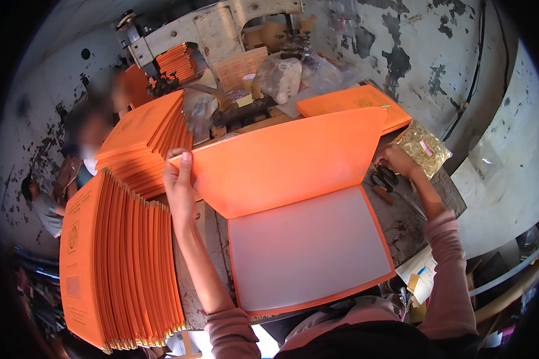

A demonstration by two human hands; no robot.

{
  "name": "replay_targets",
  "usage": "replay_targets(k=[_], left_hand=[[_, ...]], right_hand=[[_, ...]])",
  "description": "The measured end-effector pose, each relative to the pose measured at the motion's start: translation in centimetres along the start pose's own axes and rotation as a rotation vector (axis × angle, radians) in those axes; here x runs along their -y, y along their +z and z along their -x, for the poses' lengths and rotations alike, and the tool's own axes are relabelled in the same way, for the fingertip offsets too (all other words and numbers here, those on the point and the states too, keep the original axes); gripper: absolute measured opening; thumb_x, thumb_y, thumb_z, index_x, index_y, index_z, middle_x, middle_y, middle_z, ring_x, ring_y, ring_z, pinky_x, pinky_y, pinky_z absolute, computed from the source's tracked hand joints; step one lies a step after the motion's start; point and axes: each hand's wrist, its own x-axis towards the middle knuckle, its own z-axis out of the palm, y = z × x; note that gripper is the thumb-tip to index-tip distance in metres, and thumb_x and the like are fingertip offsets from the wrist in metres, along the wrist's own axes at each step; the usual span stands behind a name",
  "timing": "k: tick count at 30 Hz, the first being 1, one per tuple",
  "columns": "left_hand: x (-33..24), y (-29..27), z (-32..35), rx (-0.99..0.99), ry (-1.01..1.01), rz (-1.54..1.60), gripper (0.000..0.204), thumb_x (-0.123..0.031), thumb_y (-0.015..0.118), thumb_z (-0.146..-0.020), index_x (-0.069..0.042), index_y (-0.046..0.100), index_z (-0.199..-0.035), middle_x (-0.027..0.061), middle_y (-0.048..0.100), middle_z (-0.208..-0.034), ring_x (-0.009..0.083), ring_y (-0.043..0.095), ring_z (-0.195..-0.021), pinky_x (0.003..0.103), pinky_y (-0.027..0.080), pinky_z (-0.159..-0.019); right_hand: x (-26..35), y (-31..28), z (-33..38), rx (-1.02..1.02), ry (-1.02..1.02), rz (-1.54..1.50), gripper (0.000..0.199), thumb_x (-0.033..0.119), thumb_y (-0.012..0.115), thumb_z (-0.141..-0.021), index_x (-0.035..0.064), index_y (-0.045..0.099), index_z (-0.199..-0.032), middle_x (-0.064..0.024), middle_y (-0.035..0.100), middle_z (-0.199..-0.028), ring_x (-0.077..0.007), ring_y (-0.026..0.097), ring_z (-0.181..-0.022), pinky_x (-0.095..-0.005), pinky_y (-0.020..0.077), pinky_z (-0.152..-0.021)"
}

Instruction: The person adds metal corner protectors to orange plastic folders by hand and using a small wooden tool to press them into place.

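Head cam, workshop bench: a person's left hand (179, 182) pinches the upper left edge of an open orange folder (287, 161), thumb on top and fingers behind, holding the front cover raised and tilted back. The folder's lower half, w/ a pale grey inner pocket (308, 248), lies flat on the worn tabletop (410, 224) directly in front of the person.

The right hand (394, 160) rests at the folder's right corner, fingers curled down beside a clear bag of small brass-coloured fittings (426, 148); whether it is pinching a fitting or just touching the bench, cannot tell. Black-handled scissors (392, 182) lie just below that hand, on the bench.

To the left, a fanned row of finished orange folders (123, 263) stands on edge, and a second slanted stack (141, 140) leans behind it. Another orange folder (353, 102) lies flat behind the raised cover. A heavy grey press machine (221, 27) and plastic bags (284, 75) fill the back. Another person sits at far left, partly blurred.

Risks, as a judgement: the raised cover hangs on a one-edge pinch, so a slack grip could let it flop shut over the right hand. The standing row at left looks unsupported & near the elbow; a nudge might topple it off the bench edge. Scissors sit close under the wrist.
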Motion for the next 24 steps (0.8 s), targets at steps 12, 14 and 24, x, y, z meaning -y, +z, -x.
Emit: replay_targets(k=[12,14,24], left_hand=[[-0.7,0.0,0.5,0.108,0.027,0.2,0.027,-0.027,0.047,-0.093,-0.008,0.053,-0.11,-0.0002,0.056,-0.089,0.006,0.051,-0.081,0.02,0.041,-0.071],[-0.7,0.2,0.5,0.125,0.015,0.213,0.027,-0.027,0.046,-0.094,-0.007,0.054,-0.11,0.0006,0.056,-0.091,0.0069,0.051,-0.081,0.021,0.041,-0.073],[0.1,-0.9,0.8,0.057,0.005,0.274,0.034,-0.033,0.05,-0.091,-0.007,0.05,-0.112,0.0018,0.057,-0.099,0.0095,0.054,-0.091,0.026,0.043,-0.08]], right_hand=[[2.8,-1.2,-0.3,-0.283,0.184,-0.255,0.012,-0.002,0.056,-0.074,0.0005,0.056,-0.086,-0.01,0.058,-0.076,-0.0227,0.059,-0.076,-0.0341,0.0456,-0.067],[0.7,-2.9,0.1,-0.543,0.267,-0.491,0.013,0.001,0.056,-0.079,0.0009,0.058,-0.091,-0.0059,0.059,-0.079,-0.0161,0.058,-0.079,-0.0306,0.0455,-0.069],[12.2,-14.1,-2.8,-0.922,-0.09,-1.14,0.026,0.009,0.058,-0.086,-0.0005,0.056,-0.11,-0.0018,0.057,-0.09,-0.012,0.054,-0.083,-0.025,0.044,-0.078]])
